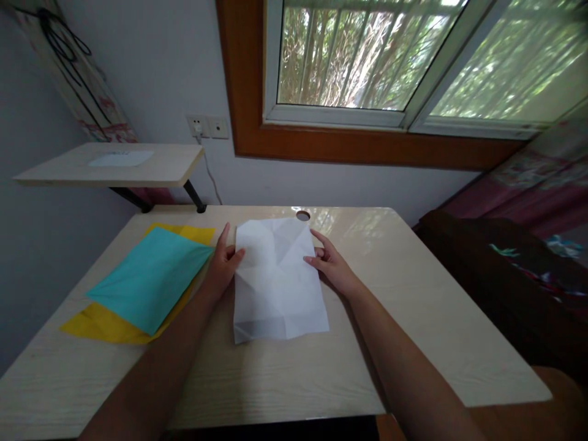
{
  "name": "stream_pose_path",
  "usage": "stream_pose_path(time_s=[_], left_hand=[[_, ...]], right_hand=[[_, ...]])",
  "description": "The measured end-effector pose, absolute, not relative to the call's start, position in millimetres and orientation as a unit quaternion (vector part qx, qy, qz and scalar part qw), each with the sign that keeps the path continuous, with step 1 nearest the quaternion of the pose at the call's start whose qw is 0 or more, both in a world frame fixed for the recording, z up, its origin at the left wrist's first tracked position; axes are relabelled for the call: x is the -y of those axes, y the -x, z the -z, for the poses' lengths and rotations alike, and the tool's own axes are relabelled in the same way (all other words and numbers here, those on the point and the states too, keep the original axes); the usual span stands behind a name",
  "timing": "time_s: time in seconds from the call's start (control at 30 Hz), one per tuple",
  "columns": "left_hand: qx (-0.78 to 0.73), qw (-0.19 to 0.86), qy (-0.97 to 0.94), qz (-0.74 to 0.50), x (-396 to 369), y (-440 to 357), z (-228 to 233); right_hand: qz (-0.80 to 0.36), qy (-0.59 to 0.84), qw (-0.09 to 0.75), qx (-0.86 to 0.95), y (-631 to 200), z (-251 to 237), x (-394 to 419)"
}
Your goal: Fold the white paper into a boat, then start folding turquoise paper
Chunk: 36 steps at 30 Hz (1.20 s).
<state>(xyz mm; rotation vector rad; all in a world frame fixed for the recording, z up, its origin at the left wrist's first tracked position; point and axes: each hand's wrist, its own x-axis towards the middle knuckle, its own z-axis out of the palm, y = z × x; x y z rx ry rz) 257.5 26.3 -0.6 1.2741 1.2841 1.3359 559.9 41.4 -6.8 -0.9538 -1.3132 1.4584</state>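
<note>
A white sheet of paper (278, 282) with several crease lines is held just over the desk, its lower edge bent. My left hand (225, 260) pinches its left edge, thumb on top and the other fingers behind or beside it. On the opposite edge, my right hand (333, 263) grips the paper the same way, thumb on the front. Left of my left hand lies a turquoise sheet (149, 275), on top of a yellow sheet (98, 324). My left forearm passes close to both coloured sheets.
The pale wooden desk (427, 343) has a round cable hole (303, 215) at its back edge. A raised shelf (174, 165) with a paper slip (122, 159) stands at the back left. Behind are a wall socket (207, 127) and a window (340, 61).
</note>
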Motion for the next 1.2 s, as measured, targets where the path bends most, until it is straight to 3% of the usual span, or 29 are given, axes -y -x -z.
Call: stream_pose_path(time_s=[0.2,0.8,1.2], left_hand=[[-0.489,0.437,-0.572,-0.493,-24.2,-258.2,1.2],[-0.501,0.459,-0.539,-0.498,-26.3,-253.1,4.5],[-0.494,0.479,-0.510,-0.516,-27.5,-252.3,6.7]], right_hand=[[-0.559,0.404,0.513,0.511,-559.9,7.6,-44.3],[-0.506,0.414,0.467,0.595,-561.3,5.2,-39.2],[-0.504,0.417,0.502,0.566,-562.4,4.9,-41.5]])
